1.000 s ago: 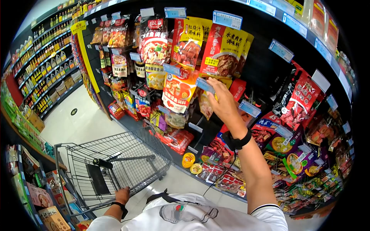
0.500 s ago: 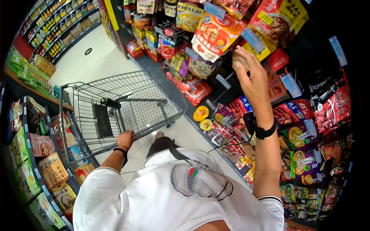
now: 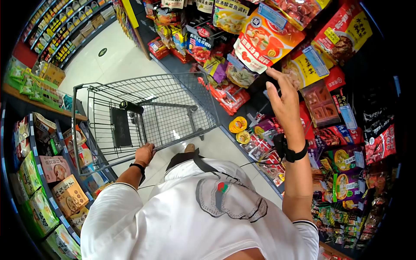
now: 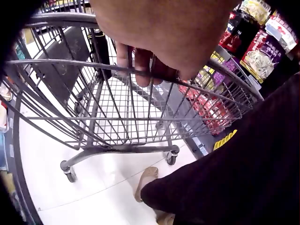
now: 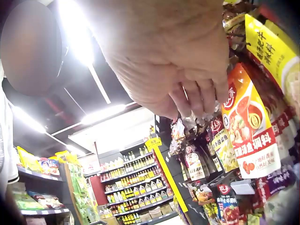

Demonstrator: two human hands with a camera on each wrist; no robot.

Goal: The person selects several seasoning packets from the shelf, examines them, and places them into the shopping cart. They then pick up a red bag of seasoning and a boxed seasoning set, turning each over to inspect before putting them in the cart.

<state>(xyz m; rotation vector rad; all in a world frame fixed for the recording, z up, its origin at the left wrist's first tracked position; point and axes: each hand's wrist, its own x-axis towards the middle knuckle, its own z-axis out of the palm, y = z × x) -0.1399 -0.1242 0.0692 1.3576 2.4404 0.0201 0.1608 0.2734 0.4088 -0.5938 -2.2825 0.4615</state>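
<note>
My left hand [image 3: 145, 154] grips the near side rail of a grey wire shopping cart [image 3: 186, 139]; in the left wrist view its fingers [image 4: 143, 68] curl over the top wire. My right hand [image 3: 286, 104] is raised in front of the hanging pouches, fingers loosely extended and holding nothing. Just beyond its fingertips hangs an orange-and-white seasoning pouch [image 3: 268, 41], which shows a red soup bowl in the right wrist view. A yellow pouch [image 3: 301, 71] hangs close by, partly behind a blue price tag [image 3: 315, 60].
A black panel [image 3: 120, 128] and a dark cylinder [image 3: 131, 107] are in the cart. Red and purple packets [image 3: 346, 158] fill the rack at right. Boxed goods [image 3: 69, 197] line the left shelf. Pale floor tiles [image 3: 104, 71] lead towards bottle shelves [image 3: 69, 30].
The head view has tilted down and turned. My right hand has drawn back from beside a price tag to below the orange pouch. My left hand stays on the cart rail.
</note>
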